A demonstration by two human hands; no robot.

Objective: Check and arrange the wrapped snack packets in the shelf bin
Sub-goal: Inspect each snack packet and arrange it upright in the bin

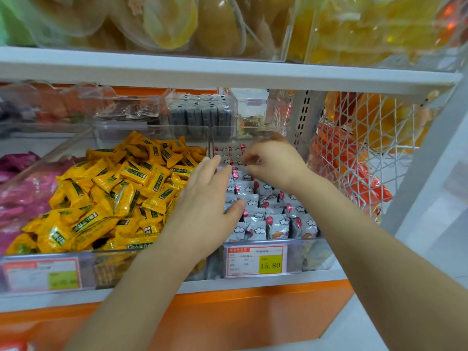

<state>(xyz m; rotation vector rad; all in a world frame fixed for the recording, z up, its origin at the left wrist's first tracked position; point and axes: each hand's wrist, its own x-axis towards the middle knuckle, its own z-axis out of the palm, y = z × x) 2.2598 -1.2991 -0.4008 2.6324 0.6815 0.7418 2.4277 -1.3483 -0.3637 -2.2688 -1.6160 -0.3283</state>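
White-and-grey snack packets (276,221) printed with clouds and red shapes stand in rows inside the clear bin (304,252), filling it from its front wall towards its back. The left hand (205,198) lies flat over the packets at the bin's left side, its grip apart: fingers straight and spread, thumb tip touching a packet near the middle of the bin. The right hand (276,163) reaches deeper, towards the bin's back, with fingers curled down and bunched above the rear rows; whether that grip is clamped on a packet I cannot tell, as the fingertips blur into the wrappers. On the bin's front wall sits a price label (257,260) with a yellow patch reading 15.80. Just left of the bin is a heap of yellow packets (121,188), and farther left pink packets (22,196). Right of the bin hangs a white wire basket (359,153) with orange bags (339,158) behind its mesh. Above the bin runs a white shelf board (228,72)
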